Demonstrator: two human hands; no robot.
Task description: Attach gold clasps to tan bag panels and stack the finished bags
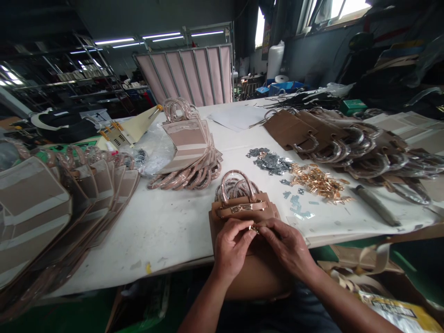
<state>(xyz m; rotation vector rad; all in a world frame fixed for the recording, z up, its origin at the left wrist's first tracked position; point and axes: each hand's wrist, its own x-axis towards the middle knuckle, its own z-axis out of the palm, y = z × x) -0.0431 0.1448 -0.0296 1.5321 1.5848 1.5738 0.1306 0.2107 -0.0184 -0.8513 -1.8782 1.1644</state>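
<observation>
A tan handbag piece with wrapped pink handles and a gold clasp bar lies at the table's near edge. Both my hands meet over its lower part. My left hand and my right hand pinch a small gold fitting between their fingertips, right on the bag's flap. Beyond the bag to the right lie a heap of gold hardware and a heap of grey metal plates.
Stacks of pink-beige bag panels lie at the left and centre. Brown panels with wrapped handles fill the right. A dark tool lies near the right edge of the white table. Shelving stands behind.
</observation>
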